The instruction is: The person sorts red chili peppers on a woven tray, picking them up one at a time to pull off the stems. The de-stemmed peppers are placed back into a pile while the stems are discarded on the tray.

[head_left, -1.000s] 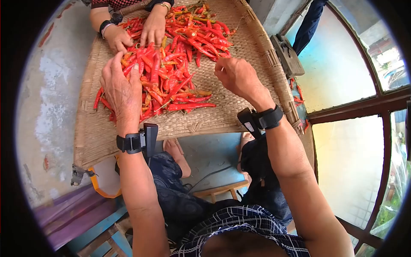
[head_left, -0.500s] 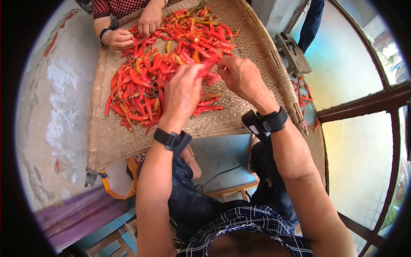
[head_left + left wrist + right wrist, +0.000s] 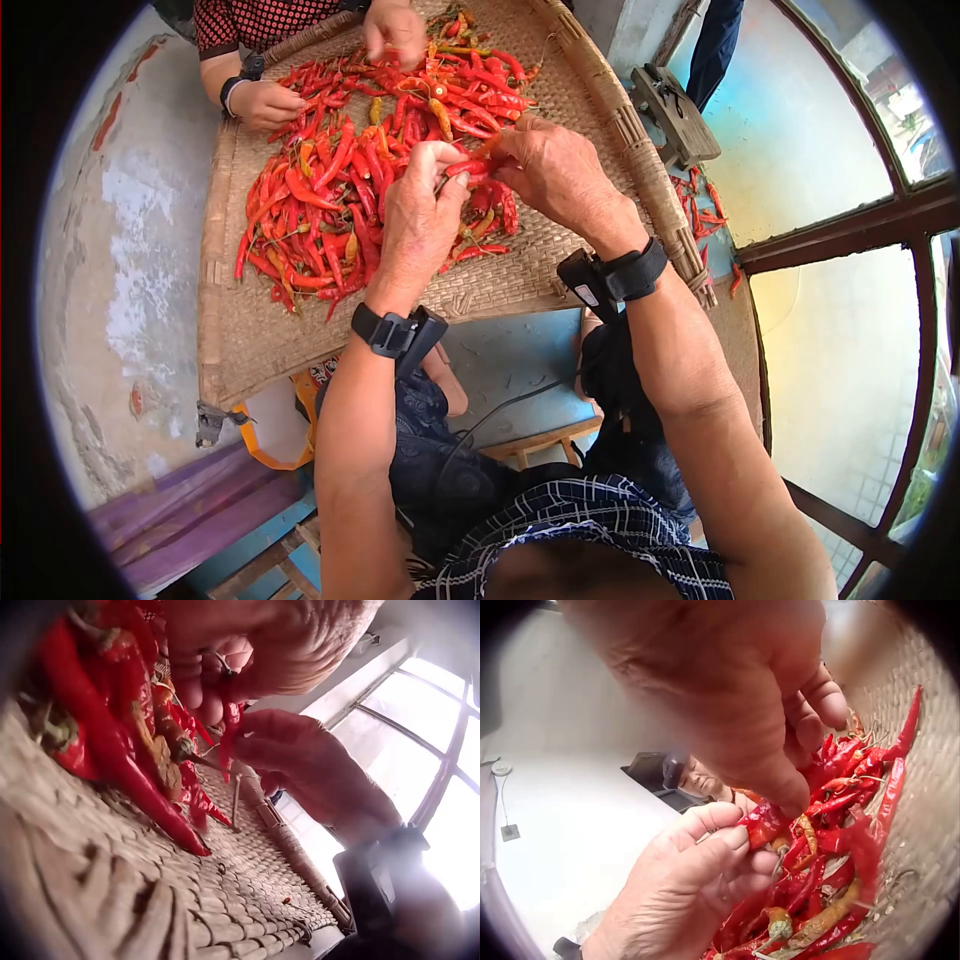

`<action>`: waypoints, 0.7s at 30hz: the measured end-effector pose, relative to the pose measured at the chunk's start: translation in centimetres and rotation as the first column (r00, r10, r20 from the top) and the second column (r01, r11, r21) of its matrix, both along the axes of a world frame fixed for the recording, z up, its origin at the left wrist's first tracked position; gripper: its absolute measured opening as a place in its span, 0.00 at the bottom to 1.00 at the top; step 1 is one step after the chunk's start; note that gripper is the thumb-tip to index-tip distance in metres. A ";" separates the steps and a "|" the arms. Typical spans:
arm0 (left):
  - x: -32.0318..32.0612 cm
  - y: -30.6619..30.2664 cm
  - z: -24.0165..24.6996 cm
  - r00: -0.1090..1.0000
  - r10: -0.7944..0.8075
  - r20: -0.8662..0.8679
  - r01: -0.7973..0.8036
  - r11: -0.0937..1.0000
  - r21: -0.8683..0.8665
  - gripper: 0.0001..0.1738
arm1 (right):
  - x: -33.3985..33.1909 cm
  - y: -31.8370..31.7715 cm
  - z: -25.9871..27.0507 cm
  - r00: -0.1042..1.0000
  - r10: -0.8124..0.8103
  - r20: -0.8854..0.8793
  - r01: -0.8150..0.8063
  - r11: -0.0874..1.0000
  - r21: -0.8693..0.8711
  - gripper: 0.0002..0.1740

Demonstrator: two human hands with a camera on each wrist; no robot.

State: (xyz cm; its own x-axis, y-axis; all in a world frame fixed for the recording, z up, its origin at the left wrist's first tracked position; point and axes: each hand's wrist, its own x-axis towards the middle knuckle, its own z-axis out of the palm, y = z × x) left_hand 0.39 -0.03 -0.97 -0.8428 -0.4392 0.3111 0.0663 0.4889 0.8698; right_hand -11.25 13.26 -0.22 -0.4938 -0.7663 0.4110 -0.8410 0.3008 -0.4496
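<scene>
Between my two hands is a red chili pepper (image 3: 466, 168), above the right side of a heap of red peppers (image 3: 330, 190). My left hand (image 3: 415, 220) pinches its stem end between thumb and fingers; in the left wrist view a thin stem shows at these fingers. My right hand (image 3: 565, 180) holds the other end with thumb and fingertips. The right wrist view shows the pepper (image 3: 763, 823) spanning the left hand (image 3: 682, 877) and the right hand (image 3: 727, 712). A few orange and brownish peppers (image 3: 829, 915) lie among the red ones.
A large woven tray (image 3: 245, 345) with a raised rim (image 3: 640, 150) bears the heap. Across it, another person's hands (image 3: 268, 104) work at the peppers' far side. A small wooden stool (image 3: 675, 115) and loose peppers (image 3: 708, 215) are beyond the right rim, near the window.
My left hand has moved right from the heap's left part to meet my right hand, bringing a pepper between them. The other person's hands have shifted over the far peppers.
</scene>
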 end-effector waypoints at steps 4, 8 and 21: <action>1.1 -1.2 -0.1 0.999 0.033 0.037 -0.030 0.997 -0.075 0.03 | 0.0 0.4 -0.3 1.000 -0.011 -0.022 0.012 0.998 0.063 0.08; 1.7 -2.1 0.1 0.993 0.117 0.007 -0.115 0.983 -0.144 0.05 | -1.5 1.2 -0.7 0.982 -0.162 -0.098 0.171 0.981 0.091 0.06; 1.0 -0.5 -0.4 0.986 -0.081 -0.148 0.118 0.959 0.259 0.07 | 0.9 -0.5 -1.3 0.988 0.153 0.032 -0.150 0.985 -0.080 0.13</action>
